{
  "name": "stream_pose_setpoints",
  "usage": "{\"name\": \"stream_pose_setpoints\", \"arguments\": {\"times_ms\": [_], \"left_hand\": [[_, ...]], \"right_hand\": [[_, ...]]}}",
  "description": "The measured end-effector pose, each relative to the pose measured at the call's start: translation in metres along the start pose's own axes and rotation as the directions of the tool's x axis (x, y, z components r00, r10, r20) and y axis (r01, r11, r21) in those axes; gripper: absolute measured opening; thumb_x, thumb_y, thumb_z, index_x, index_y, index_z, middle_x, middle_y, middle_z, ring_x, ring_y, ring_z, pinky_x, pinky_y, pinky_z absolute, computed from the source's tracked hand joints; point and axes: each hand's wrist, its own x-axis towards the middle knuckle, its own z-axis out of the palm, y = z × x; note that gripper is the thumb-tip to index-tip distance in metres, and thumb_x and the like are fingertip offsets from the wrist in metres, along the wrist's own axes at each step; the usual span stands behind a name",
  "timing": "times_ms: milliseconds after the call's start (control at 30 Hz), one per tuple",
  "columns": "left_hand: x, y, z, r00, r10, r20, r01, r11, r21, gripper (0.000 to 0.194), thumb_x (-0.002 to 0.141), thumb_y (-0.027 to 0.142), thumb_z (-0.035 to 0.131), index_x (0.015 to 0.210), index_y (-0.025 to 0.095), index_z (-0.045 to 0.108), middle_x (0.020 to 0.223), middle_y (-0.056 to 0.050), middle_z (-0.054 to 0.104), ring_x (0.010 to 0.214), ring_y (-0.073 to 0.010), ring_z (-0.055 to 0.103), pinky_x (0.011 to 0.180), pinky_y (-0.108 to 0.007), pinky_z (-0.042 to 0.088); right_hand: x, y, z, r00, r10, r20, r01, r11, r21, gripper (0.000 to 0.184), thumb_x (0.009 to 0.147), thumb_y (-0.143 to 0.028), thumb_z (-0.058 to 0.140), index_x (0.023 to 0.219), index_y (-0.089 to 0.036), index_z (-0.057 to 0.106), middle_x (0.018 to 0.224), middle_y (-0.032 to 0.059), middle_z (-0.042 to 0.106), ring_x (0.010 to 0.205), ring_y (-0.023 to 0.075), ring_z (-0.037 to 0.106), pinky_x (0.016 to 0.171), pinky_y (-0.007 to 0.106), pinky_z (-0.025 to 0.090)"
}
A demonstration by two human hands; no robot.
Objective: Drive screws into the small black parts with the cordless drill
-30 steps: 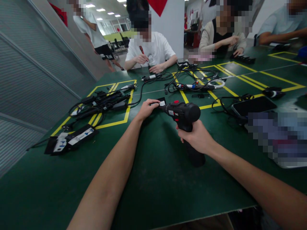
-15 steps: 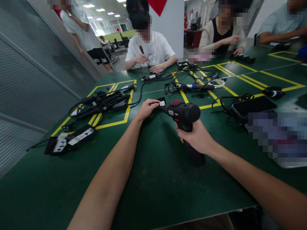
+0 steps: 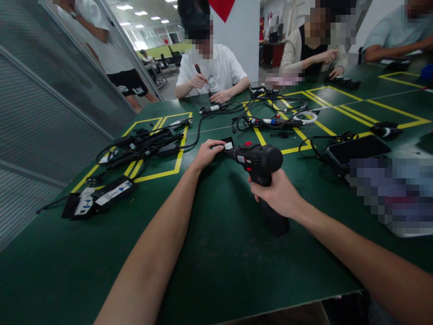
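My right hand (image 3: 279, 194) is wrapped round the grip of a black cordless drill (image 3: 257, 158) with red accents. The drill lies level in the air above the table, its chuck pointing left. Just beyond the chuck, my left hand (image 3: 207, 154) is closed on a small flat black piece (image 3: 231, 141) with a white label, low over the green table. The drill's tip is close to this piece; whether they touch I cannot tell. My left fingers partly cover the piece.
Tangled black cables and tools (image 3: 145, 144) lie at left, near black pieces with white labels (image 3: 113, 192). A corded pen-like tool (image 3: 274, 122) lies ahead, a phone (image 3: 358, 149) at right. Across the green table (image 3: 216, 271), a seated person (image 3: 219, 67) holds a screwdriver.
My hands, the drill and the black piece have hardly moved. At the far left, the standing person has shifted left and nearer.
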Motion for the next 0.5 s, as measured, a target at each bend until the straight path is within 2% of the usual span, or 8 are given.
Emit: {"name": "stream_pose_setpoints", "arguments": {"times_ms": [500], "left_hand": [[0.0003, -0.0013, 0.0003, 1.000, -0.001, 0.002, 0.001, 1.000, -0.006, 0.033, 0.080, 0.038, 0.059, 0.105, 0.023, 0.072, 0.111, -0.005, 0.066, 0.109, -0.0226, 0.057, 0.105, -0.039, 0.040]], "right_hand": [[-0.0002, 0.0014, 0.0008, 1.000, -0.004, -0.013, 0.004, 1.000, -0.008, 0.014, 0.076, -0.018, 0.059, 0.090, -0.017, 0.062, 0.070, 0.0001, 0.059, 0.059, 0.0133, 0.053, 0.053, 0.027, 0.038]]}}
